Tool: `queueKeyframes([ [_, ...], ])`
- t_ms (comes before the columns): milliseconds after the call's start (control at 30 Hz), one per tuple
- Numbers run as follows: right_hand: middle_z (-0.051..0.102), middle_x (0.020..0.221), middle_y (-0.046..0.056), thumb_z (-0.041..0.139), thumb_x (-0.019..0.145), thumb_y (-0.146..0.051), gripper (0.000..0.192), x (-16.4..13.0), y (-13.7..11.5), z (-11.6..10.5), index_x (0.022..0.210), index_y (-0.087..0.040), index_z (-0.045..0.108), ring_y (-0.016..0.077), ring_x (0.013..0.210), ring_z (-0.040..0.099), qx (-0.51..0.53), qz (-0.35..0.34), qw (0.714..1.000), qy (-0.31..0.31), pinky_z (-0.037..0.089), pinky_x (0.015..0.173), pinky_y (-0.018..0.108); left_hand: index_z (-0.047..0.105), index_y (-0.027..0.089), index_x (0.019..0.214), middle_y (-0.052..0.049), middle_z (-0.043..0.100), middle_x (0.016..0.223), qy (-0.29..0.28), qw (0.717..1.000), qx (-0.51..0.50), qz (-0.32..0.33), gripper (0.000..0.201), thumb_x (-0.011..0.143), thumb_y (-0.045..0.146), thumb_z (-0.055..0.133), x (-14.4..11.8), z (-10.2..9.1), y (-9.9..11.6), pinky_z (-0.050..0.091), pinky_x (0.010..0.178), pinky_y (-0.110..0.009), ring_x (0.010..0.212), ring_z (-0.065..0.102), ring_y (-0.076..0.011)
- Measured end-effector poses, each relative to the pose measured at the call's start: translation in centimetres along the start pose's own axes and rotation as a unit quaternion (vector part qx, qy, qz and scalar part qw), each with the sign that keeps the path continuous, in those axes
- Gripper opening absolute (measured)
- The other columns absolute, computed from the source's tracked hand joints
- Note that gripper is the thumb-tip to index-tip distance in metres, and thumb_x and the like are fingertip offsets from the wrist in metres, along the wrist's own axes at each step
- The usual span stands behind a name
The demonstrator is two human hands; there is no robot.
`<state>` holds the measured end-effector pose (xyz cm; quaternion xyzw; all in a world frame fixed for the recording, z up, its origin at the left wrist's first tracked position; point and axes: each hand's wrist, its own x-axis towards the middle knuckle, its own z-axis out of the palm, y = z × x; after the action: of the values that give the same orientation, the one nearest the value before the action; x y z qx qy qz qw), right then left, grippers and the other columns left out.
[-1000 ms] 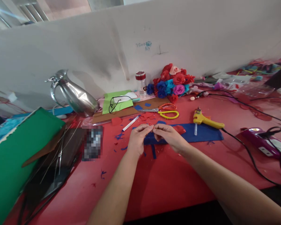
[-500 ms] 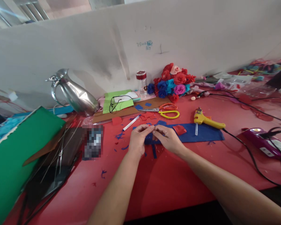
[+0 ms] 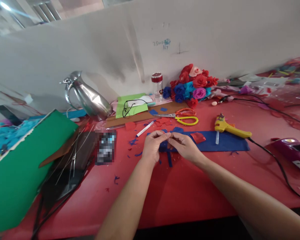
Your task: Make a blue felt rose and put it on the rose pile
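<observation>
Worktop (image 3: 190, 193): red covering, matt, smooth, looks like felt or paper.
Blue sheet (image 3: 227, 141): matt, felt-like cloth, soft edge.
Red scrap (image 3: 198, 137): same matt felt look.
Jug (image 3: 90, 98): polished metal, mirror-glossy.
Scissors (image 3: 182, 116): bare metal blades, glossy yellow and orange plastic handles.
Glue gun (image 3: 228, 128): yellow plastic, slight sheen.
Flower bunch (image 3: 192, 86): matt, soft cloth or paper petals.
Green board (image 3: 22, 166): matt paper or card.
Jar (image 3: 157, 86): clear, glossy, red cap.
Brown strip (image 3: 140, 117): matt cardboard.
</observation>
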<state>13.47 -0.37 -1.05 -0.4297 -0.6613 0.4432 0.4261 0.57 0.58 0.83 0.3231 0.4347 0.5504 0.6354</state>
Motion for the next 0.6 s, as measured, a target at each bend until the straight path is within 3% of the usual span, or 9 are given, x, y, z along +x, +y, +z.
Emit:
queueKeyframes([
  [133, 0.058, 0.063, -0.001, 0.049, 0.087, -0.036, 0.024, -0.02, 0.16, 0.14, 0.069, -0.020, 0.054, 0.0141, 0.059, 0.053, -0.016, 0.012, 1.000, -0.004, 0.042, 0.060, 0.028, 0.048, 0.016, 0.048, 0.006, 0.052, 0.059, 0.019, 1.000, -0.010, 0.008, 0.043, 0.040, 0.029, 0.088, -0.03, 0.08, -0.12, 0.038, 0.064, -0.024, 0.059, 0.048, -0.0077],
  [333, 0.058, 0.062, -0.002, 0.048, 0.087, -0.034, 0.022, 0.17, -0.13, -0.32, 0.070, -0.021, 0.053, 0.0132, 0.059, 0.054, 0.015, 0.009, 1.000, -0.001, 0.043, 0.062, 0.027, 0.064, 0.016, 0.058, 0.002, 0.061, 0.063, -0.001, 1.000, 0.021, -0.002, 0.034, 0.043, 0.037, 0.087, 0.04, -0.13, -0.20, 0.040, 0.071, -0.027, 0.066, 0.053, -0.0113],
  [600, 0.057, 0.059, -0.002, 0.051, 0.084, -0.034, 0.022, 0.34, -0.38, -0.44, 0.067, -0.020, 0.054, 0.0122, 0.057, 0.052, 0.110, 0.054, 0.992, -0.009, 0.043, 0.062, 0.027, 0.068, 0.016, 0.059, 0.000, 0.063, 0.062, -0.020, 1.000, 0.008, -0.012, 0.032, 0.046, 0.039, 0.086, 0.12, -0.21, -0.05, 0.040, 0.068, -0.027, 0.063, 0.053, -0.0115],
])
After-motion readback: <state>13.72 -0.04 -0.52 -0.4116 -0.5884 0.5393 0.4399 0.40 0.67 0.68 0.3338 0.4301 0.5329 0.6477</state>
